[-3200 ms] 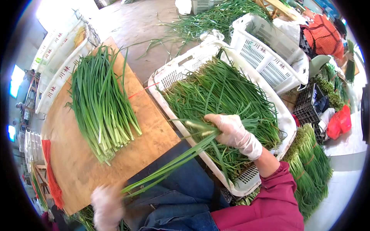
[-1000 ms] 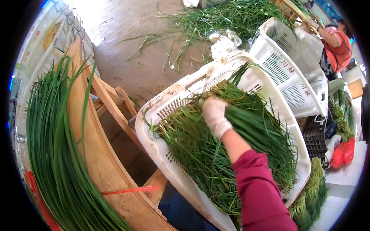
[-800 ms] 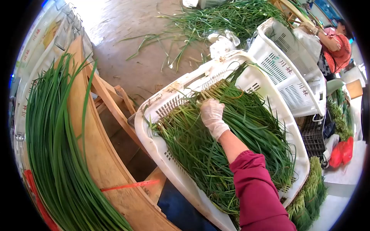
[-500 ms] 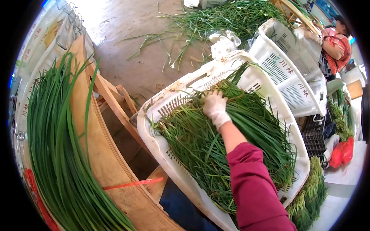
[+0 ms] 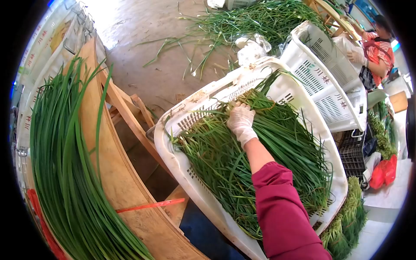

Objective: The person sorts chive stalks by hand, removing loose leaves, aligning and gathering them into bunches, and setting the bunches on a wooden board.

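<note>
My right hand (image 5: 241, 122), in a thin whitish glove, reaches into a white slatted crate (image 5: 173, 160). Its fingers are curled round the pale root ends of some green stalks (image 5: 281, 138) near the crate's far side. Long leaves fan out from it toward the lower right, over the other stalks that fill the crate. My left hand is outside the picture. On the wooden table (image 5: 125, 182) at the left lies a big bundle of long green leaves (image 5: 69, 164). A red strip (image 5: 149, 206) crosses the table's edge.
Another white crate (image 5: 318, 78) stands behind, beside loose stalks (image 5: 260, 19) and white plastic (image 5: 251, 48) on the floor. A co-worker (image 5: 379, 54) is at the upper right. Tied bundles (image 5: 346, 221) and a red bag (image 5: 384, 172) lie at the right; stacked crates (image 5: 47, 47) stand upper left.
Compared with three seconds ago, the view has shifted, my left hand has left it, and my right hand has gone from held stalks to the crate's far side. Lately it has barely moved; the co-worker's arms have.
</note>
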The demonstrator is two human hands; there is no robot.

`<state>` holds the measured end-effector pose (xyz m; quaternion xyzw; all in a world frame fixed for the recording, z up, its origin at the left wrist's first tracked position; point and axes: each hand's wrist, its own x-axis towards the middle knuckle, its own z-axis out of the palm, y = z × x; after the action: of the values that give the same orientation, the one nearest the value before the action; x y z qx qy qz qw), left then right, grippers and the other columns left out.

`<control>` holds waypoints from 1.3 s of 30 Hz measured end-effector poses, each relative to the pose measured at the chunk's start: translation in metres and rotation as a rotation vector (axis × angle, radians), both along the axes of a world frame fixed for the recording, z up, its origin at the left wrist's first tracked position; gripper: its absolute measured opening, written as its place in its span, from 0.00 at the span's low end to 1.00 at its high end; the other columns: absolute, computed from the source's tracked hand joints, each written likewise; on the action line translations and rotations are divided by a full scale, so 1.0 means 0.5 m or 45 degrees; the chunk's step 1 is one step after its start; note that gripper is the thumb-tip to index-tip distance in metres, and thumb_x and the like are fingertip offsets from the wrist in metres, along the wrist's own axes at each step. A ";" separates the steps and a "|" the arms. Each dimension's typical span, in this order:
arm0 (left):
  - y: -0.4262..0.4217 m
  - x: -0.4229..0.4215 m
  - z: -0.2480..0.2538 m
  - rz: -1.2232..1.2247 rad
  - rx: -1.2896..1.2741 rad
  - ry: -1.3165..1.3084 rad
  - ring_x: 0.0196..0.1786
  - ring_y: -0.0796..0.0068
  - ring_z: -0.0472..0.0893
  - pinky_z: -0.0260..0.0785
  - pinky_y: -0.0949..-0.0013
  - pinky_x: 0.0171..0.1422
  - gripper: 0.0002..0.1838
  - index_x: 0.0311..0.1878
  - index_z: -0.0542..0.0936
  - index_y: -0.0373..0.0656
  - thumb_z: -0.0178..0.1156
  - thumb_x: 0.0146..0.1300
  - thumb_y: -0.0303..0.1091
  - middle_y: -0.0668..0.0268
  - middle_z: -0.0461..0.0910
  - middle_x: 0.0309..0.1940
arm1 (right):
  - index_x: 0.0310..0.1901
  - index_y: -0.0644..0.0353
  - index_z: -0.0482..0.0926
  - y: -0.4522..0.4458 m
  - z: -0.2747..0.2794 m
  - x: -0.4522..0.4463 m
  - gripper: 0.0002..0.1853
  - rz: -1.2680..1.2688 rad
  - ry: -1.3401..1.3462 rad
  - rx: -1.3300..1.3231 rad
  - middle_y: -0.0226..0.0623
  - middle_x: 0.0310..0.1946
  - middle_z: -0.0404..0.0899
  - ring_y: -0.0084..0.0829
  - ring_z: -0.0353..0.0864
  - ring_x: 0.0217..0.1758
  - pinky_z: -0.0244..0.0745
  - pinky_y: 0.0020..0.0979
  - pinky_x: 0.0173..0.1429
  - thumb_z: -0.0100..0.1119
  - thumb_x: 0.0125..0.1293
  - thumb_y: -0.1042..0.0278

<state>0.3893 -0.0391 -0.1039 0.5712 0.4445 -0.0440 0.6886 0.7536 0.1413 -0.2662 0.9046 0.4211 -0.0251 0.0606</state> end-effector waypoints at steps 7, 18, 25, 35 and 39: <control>-0.005 -0.003 0.001 0.001 -0.020 0.007 0.35 0.70 0.79 0.72 0.71 0.41 0.13 0.50 0.77 0.44 0.54 0.63 0.30 0.62 0.80 0.31 | 0.47 0.60 0.76 0.006 0.022 -0.030 0.17 0.177 -0.164 -0.165 0.39 0.41 0.75 0.37 0.73 0.46 0.66 0.45 0.48 0.52 0.58 0.63; -0.030 -0.022 0.020 0.047 -0.032 -0.006 0.35 0.70 0.79 0.72 0.71 0.41 0.13 0.51 0.77 0.43 0.54 0.63 0.30 0.62 0.79 0.30 | 0.31 0.58 0.77 -0.037 0.127 0.023 0.12 0.135 0.400 0.494 0.37 0.23 0.79 0.31 0.80 0.26 0.75 0.35 0.31 0.49 0.67 0.61; -0.072 -0.028 0.053 0.008 -0.122 -0.057 0.35 0.71 0.79 0.72 0.71 0.41 0.13 0.51 0.77 0.43 0.54 0.63 0.30 0.62 0.79 0.30 | 0.37 0.68 0.75 -0.204 0.350 0.088 0.13 0.045 1.196 1.171 0.35 0.30 0.79 0.24 0.78 0.33 0.74 0.21 0.38 0.63 0.47 0.78; -0.115 0.115 0.174 -0.083 0.612 -0.402 0.31 0.63 0.78 0.72 0.68 0.36 0.28 0.62 0.63 0.36 0.55 0.57 0.23 0.55 0.77 0.31 | 0.48 0.64 0.71 -0.496 0.508 -0.074 0.22 0.198 1.533 1.378 0.38 0.40 0.78 0.26 0.78 0.44 0.77 0.29 0.49 0.61 0.48 0.83; -0.105 0.250 0.153 0.102 0.566 -0.405 0.35 0.64 0.80 0.71 0.67 0.41 0.30 0.65 0.58 0.36 0.53 0.57 0.22 0.54 0.78 0.35 | 0.50 0.63 0.71 -0.566 0.514 -0.148 0.24 0.145 1.787 1.373 0.37 0.44 0.78 0.25 0.77 0.46 0.76 0.28 0.51 0.61 0.48 0.85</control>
<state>0.5141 -0.0914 -0.0276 0.6902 0.3518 0.1721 0.6085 0.6799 -0.1420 -0.0091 0.5637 0.3602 -0.3692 -0.6452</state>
